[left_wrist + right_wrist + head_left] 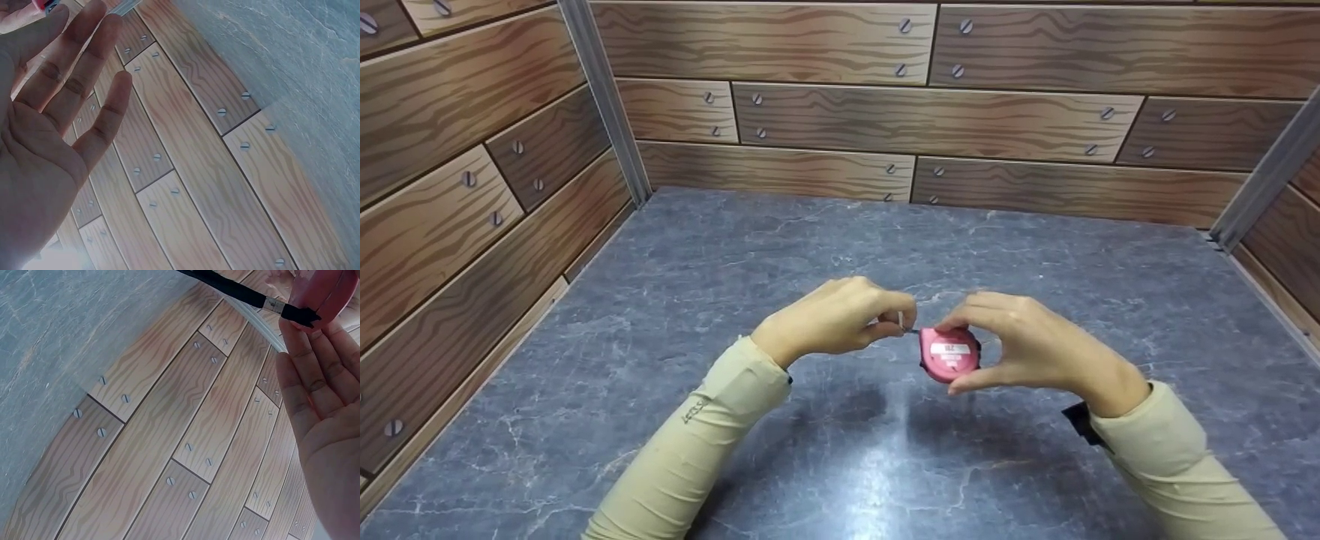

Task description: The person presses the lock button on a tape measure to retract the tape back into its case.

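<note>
Over the middle of the table, a pink tape measure (950,354) with a white label is held between the thumb and fingers of my right hand (1027,345). In the right wrist view the tape measure (326,298) lies against the fingertips, a black strap (236,291) hanging from it. My left hand (840,319) pinches the end of the tape, just left of the case, with thumb and index finger. Only a short dark piece shows between hand and case. The left wrist view shows the left hand (62,107) from the palm side, its other fingers loosely extended.
A grey-blue marbled table (780,247) lies under both hands. Wood-patterned panels (825,112) wall it in at the back, left and right, with grey metal posts (611,97) at the rear corners. Light glares off the tabletop near the front.
</note>
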The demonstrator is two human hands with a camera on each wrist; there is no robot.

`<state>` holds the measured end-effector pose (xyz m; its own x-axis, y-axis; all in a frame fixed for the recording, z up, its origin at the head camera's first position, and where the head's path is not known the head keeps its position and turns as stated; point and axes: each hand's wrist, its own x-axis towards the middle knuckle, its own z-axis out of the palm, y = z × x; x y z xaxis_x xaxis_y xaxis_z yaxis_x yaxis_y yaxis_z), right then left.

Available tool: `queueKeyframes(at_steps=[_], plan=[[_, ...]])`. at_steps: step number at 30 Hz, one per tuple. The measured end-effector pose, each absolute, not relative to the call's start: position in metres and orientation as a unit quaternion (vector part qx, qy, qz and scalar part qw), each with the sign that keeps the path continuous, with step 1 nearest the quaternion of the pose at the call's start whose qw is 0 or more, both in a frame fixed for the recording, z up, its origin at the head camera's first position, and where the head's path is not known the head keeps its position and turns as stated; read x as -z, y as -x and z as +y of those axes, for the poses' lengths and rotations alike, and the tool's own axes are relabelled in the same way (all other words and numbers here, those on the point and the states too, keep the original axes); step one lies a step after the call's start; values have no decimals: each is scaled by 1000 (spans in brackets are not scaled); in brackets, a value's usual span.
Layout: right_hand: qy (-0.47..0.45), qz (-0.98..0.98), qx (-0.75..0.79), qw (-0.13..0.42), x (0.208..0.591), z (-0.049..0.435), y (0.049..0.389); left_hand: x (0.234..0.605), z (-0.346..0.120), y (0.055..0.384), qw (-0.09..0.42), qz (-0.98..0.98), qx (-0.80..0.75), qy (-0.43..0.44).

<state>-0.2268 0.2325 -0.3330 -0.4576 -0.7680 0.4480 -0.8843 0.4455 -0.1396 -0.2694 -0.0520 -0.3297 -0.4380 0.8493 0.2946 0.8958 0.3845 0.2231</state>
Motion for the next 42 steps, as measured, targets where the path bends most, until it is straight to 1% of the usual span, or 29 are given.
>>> queueKeyframes(at_steps=[10,20,26,34,38,42], plan=[[-517,-812,-196,185,335,232,228,329,-50,269,88,-819,181,538],[-529,-802,-201,192,335,231,228,331,-48,269,90,-812,187,545],[-523,-807,-202,188,335,231,228,331,-48,269,101,-811,180,548],[-517,-811,-199,189,336,231,229,330,-48,269,103,-816,172,543],[-501,-824,-193,180,338,232,231,330,-50,270,101,-818,174,538],[-470,-851,-181,151,341,234,234,328,-52,271,104,-822,175,532]])
